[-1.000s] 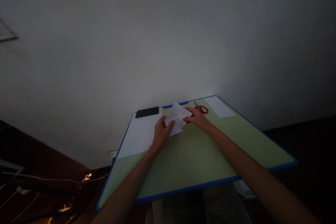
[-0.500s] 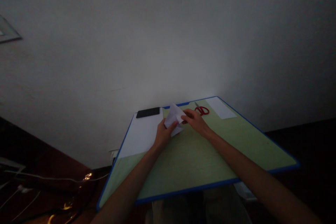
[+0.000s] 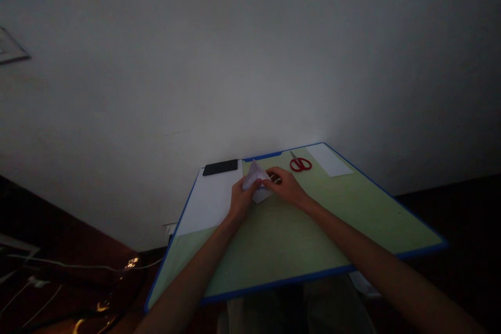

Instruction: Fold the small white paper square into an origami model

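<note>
Folded paper (image 3: pixel 255 172) is held over the table (image 3: pixel 297 235), pinched between the left hand (image 3: pixel 239 197) and right hand (image 3: pixel 288 187). Folding appears partly complete: peak formed; lower flap projects, apparently unfinished.

V dim o'all, light src unclear, pic soft w/ some grain: wall (image 3: pixel 250 73) palest mid, darker twd R edge, floor (image 3: pixel 469 261) R of table (image 3: pixel 313 235) almost blk, warm glints (image 3: pixel 132 262) near L, creases in folded paper (image 3: pixel 254 174) hard to read.
</note>
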Demonstrator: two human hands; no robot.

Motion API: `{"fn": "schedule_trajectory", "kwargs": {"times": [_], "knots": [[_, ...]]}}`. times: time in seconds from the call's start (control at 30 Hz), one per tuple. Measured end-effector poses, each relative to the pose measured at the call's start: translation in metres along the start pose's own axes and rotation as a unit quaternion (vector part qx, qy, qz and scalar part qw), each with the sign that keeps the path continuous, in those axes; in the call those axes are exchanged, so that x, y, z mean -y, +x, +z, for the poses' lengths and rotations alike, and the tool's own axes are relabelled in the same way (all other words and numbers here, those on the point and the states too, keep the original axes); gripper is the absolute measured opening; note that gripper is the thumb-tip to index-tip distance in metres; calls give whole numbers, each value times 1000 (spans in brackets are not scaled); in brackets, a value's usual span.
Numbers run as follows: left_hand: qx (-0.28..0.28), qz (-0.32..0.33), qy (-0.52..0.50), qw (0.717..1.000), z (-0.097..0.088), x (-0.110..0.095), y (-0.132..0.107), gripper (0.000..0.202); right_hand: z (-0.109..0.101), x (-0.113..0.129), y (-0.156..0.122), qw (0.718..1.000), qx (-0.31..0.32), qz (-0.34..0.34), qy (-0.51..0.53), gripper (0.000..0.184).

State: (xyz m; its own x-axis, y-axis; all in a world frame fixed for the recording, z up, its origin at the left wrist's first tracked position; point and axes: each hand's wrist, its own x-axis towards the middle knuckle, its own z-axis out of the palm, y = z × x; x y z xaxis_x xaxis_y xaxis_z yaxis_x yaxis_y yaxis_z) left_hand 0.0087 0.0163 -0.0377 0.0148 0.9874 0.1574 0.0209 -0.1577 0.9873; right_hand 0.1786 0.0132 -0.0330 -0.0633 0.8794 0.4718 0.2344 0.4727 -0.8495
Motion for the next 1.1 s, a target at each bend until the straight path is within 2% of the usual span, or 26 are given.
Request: {"fn": "schedule_trajectory", "kwargs": {"times": [0.2,0.33,0.5,0.73,0.83,0.97,1.1], "knots": [[-25,-1,-21,999,2,0,1,45,-1,5,-3,990,-39,-93,-96,9],[-27,19,-9,999,2,-5,-1,38,-2,1,-1,990,-40,-80,-105,11],[-22,25,-20,999,2,-8,-2,40,-3,-2,0,996,-12,-45,-73,14],[-22,59,-26,998,3,-14,-5,44,-4,0,0,995,2,-80,-52,25],[-24,50,-23,998,2,-18,-6,42,-3,-3,1,998,6,-63,-24,26],[-32,40,-15,999,2,-18,-5,40,-2,-7,3,999,20,4,38,28],[-10,21,-12,1000,3,-14,-4,39,-4,-10,6,996,46,45,69,27]]}}
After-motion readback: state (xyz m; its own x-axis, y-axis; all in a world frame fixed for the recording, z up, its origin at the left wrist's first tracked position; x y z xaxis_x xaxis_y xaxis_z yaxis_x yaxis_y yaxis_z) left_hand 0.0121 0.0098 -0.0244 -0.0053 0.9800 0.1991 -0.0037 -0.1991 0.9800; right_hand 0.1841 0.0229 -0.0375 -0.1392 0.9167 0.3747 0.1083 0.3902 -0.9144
